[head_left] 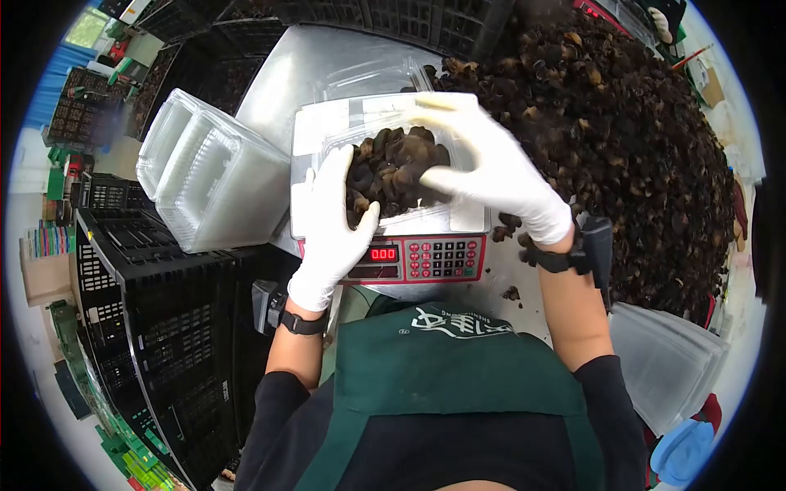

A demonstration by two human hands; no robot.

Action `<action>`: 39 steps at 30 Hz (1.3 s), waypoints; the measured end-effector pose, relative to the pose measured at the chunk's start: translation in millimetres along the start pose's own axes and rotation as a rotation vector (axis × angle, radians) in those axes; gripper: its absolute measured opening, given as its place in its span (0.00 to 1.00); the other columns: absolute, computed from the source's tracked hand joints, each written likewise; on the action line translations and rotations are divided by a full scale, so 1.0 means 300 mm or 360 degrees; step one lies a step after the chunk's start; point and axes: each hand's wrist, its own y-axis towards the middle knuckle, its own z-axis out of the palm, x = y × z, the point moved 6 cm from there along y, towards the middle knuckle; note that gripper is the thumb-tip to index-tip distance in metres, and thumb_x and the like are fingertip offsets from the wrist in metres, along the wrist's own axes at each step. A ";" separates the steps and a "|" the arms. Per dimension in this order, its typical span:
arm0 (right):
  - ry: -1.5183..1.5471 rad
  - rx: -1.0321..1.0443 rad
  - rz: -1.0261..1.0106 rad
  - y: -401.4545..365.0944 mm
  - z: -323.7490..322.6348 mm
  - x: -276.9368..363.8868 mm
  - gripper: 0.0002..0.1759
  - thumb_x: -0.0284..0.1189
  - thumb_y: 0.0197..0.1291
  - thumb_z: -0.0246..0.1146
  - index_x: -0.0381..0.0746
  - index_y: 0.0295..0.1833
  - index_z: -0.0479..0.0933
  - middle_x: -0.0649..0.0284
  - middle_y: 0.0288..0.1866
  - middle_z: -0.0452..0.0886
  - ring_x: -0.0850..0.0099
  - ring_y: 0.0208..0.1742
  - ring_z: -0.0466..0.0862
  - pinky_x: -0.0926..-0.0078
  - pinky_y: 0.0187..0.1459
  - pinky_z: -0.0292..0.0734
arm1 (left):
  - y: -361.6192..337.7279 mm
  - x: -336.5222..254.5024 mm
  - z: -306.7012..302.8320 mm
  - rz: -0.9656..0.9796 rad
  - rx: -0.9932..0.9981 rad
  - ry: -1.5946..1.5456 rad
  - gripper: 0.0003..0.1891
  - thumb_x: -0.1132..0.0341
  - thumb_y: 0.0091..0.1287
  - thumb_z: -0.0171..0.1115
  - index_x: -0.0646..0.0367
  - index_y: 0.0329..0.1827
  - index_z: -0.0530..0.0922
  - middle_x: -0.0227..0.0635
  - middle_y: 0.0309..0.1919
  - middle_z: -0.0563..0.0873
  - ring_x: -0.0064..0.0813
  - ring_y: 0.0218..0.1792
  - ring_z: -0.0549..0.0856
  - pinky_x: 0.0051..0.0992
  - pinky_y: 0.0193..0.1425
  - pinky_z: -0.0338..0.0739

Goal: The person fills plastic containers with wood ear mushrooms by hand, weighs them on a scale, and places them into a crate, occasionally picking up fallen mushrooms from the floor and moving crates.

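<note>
Left hand: my gloved left hand [334, 214] is against the left side of the clear tray [409, 219], thumb held apart from the fingers.
Right hand: my gloved right hand [485, 164] is at the right side of the mushrooms, thumb and fingers spread, its fingertips blurred; I cannot tell how firmly it touches them.
Between my hands: the dark mushrooms [397, 168] are piled in the tray, with my hands apart on either side.
Scale: the scale [307, 131] sits under the tray; its red display [382, 254] reads 0.00, left of the keypad [442, 258].
Desk: the metal desk [274, 74] carries the scale, with a big mushroom heap [622, 147] to the right.
Left side: stacked clear boxes [221, 180] lean beside the scale, above black crates [184, 344].
Lower right: more clear plastic boxes [667, 352].
On me: a green apron [458, 372].
</note>
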 end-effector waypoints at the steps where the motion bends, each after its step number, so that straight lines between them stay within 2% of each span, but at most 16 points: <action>1: 0.0024 -0.0159 0.0086 -0.029 -0.049 -0.029 0.32 0.33 0.56 0.72 0.44 0.68 0.76 0.56 0.69 0.76 0.60 0.70 0.75 0.63 0.70 0.71 | 0.004 -0.004 -0.003 0.0006 0.0006 -0.0018 0.43 0.70 0.56 0.71 0.59 0.77 0.63 0.47 0.71 0.73 0.47 0.72 0.72 0.50 0.81 0.53; 4: -0.0053 -0.0535 0.0532 -0.181 -0.170 -0.159 0.26 0.30 0.61 0.70 0.44 0.66 0.78 0.63 0.67 0.78 0.69 0.66 0.79 0.73 0.62 0.76 | 0.016 0.008 -0.011 -0.0072 0.0069 -0.0151 0.46 0.68 0.54 0.76 0.61 0.78 0.63 0.45 0.71 0.74 0.42 0.73 0.71 0.39 0.81 0.58; 7: -0.0259 -0.0721 0.0890 -0.429 -0.230 -0.325 0.22 0.28 0.64 0.67 0.44 0.64 0.80 0.66 0.65 0.80 0.74 0.61 0.80 0.77 0.57 0.76 | 0.017 0.024 -0.030 -0.0188 -0.0009 -0.0873 0.46 0.68 0.54 0.76 0.61 0.78 0.63 0.43 0.73 0.73 0.39 0.76 0.68 0.38 0.81 0.57; 8: -0.0232 -0.0773 0.0932 -0.514 -0.236 -0.370 0.22 0.27 0.64 0.67 0.43 0.64 0.80 0.66 0.63 0.81 0.75 0.59 0.80 0.78 0.56 0.76 | 0.026 0.002 -0.093 -0.0240 0.0027 -0.0620 0.45 0.65 0.56 0.75 0.61 0.78 0.63 0.42 0.73 0.72 0.37 0.77 0.66 0.39 0.81 0.57; 9: -0.0200 -0.0821 0.0979 -0.594 -0.239 -0.406 0.21 0.26 0.64 0.66 0.43 0.64 0.80 0.67 0.61 0.82 0.76 0.56 0.80 0.78 0.56 0.76 | 0.035 0.011 -0.116 -0.0251 -0.0128 -0.0834 0.38 0.66 0.66 0.69 0.62 0.78 0.63 0.43 0.73 0.73 0.36 0.76 0.68 0.36 0.80 0.58; 13: -0.0139 -0.0945 0.1234 -0.788 -0.216 -0.450 0.20 0.24 0.66 0.65 0.39 0.64 0.81 0.65 0.59 0.85 0.80 0.48 0.81 0.80 0.56 0.76 | 0.123 0.083 -0.239 -0.0394 -0.0465 -0.0571 0.24 0.71 0.77 0.53 0.60 0.76 0.66 0.43 0.69 0.77 0.34 0.70 0.75 0.31 0.75 0.66; 17: -0.0136 -0.0851 0.1101 -0.719 -0.140 -0.379 0.19 0.23 0.67 0.64 0.39 0.63 0.81 0.66 0.57 0.86 0.82 0.45 0.80 0.82 0.53 0.76 | 0.280 0.065 -0.247 -0.0206 -0.0265 -0.0051 0.26 0.62 0.72 0.62 0.58 0.72 0.73 0.44 0.59 0.85 0.35 0.61 0.84 0.32 0.68 0.74; 20: -0.0215 -0.0700 0.0988 -0.602 -0.091 -0.279 0.18 0.24 0.68 0.63 0.40 0.62 0.82 0.69 0.53 0.86 0.84 0.42 0.78 0.85 0.48 0.76 | 0.414 0.220 -0.117 -0.0317 -0.0128 0.0612 0.27 0.55 0.65 0.66 0.60 0.64 0.79 0.49 0.53 0.87 0.42 0.56 0.86 0.35 0.62 0.78; 24: -0.0140 -0.0590 0.0871 -0.501 -0.047 -0.182 0.18 0.23 0.67 0.63 0.40 0.61 0.82 0.66 0.52 0.86 0.79 0.43 0.81 0.80 0.48 0.78 | 0.514 0.361 0.014 -0.0009 0.0294 0.1160 0.21 0.52 0.62 0.66 0.60 0.49 0.85 0.51 0.44 0.88 0.49 0.49 0.87 0.41 0.55 0.81; 27: -0.0086 -0.0542 0.0860 -0.465 -0.031 -0.129 0.18 0.21 0.66 0.63 0.40 0.60 0.82 0.66 0.52 0.86 0.80 0.44 0.82 0.81 0.47 0.78 | 0.511 0.345 -0.013 -0.0082 -0.0092 0.0898 0.22 0.59 0.64 0.67 0.62 0.57 0.82 0.49 0.44 0.88 0.42 0.47 0.88 0.35 0.54 0.82; 30: 0.0046 -0.0526 0.0838 -0.434 -0.027 -0.102 0.19 0.20 0.66 0.62 0.39 0.62 0.81 0.65 0.51 0.86 0.81 0.44 0.82 0.83 0.46 0.78 | 0.377 0.193 -0.136 -0.0160 -0.0544 -0.0033 0.25 0.68 0.66 0.66 0.60 0.67 0.77 0.41 0.45 0.88 0.31 0.44 0.88 0.28 0.53 0.81; 31: 0.0053 -0.0529 0.0804 -0.424 -0.024 -0.102 0.19 0.20 0.66 0.62 0.39 0.62 0.81 0.64 0.51 0.86 0.81 0.44 0.82 0.83 0.46 0.78 | 0.329 0.158 -0.154 0.0009 -0.0564 -0.0264 0.29 0.73 0.67 0.65 0.56 0.73 0.72 0.36 0.49 0.87 0.24 0.45 0.86 0.23 0.52 0.80; 34: 0.0198 -0.0479 0.0881 -0.374 -0.014 -0.086 0.21 0.26 0.71 0.59 0.40 0.68 0.77 0.64 0.50 0.87 0.80 0.44 0.82 0.80 0.48 0.78 | 0.175 0.057 -0.194 -0.0210 -0.0251 -0.0264 0.23 0.77 0.69 0.60 0.57 0.68 0.78 0.38 0.58 0.85 0.28 0.59 0.82 0.30 0.65 0.75; 36: 0.0341 -0.0400 0.0953 -0.337 0.004 -0.095 0.23 0.30 0.72 0.59 0.41 0.71 0.74 0.64 0.44 0.87 0.80 0.40 0.82 0.81 0.44 0.78 | 0.083 0.013 -0.214 -0.0012 -0.0076 -0.0031 0.26 0.83 0.62 0.54 0.59 0.63 0.80 0.43 0.62 0.80 0.39 0.67 0.77 0.35 0.75 0.66; 38: 0.0526 -0.0280 0.1022 -0.296 0.028 -0.101 0.26 0.35 0.72 0.60 0.40 0.73 0.71 0.62 0.39 0.86 0.80 0.34 0.82 0.80 0.39 0.79 | -0.002 0.012 -0.195 -0.0039 0.0076 -0.0075 0.24 0.80 0.62 0.57 0.55 0.61 0.83 0.43 0.62 0.79 0.42 0.65 0.78 0.35 0.70 0.72; 39: 0.0483 -0.0157 0.1046 -0.272 0.049 -0.093 0.25 0.33 0.76 0.55 0.41 0.75 0.68 0.67 0.35 0.85 0.83 0.33 0.80 0.83 0.32 0.77 | -0.034 0.008 -0.174 -0.0115 0.0195 -0.0108 0.23 0.80 0.62 0.58 0.55 0.61 0.83 0.43 0.62 0.78 0.41 0.65 0.78 0.35 0.70 0.72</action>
